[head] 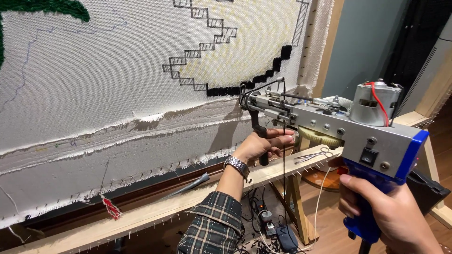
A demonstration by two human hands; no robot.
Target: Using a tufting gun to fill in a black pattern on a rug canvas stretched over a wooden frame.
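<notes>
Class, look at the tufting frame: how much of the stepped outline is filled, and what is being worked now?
Done: a short black tufted stretch. In hand: the tufting gun, left hand on its front handle, right hand on the blue grip. Left: the hatched stepped outline.

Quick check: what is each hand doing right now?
Left hand: closed on black front grip of grey metal tufting gun.
Right hand: closed on blue rear handle.
</notes>
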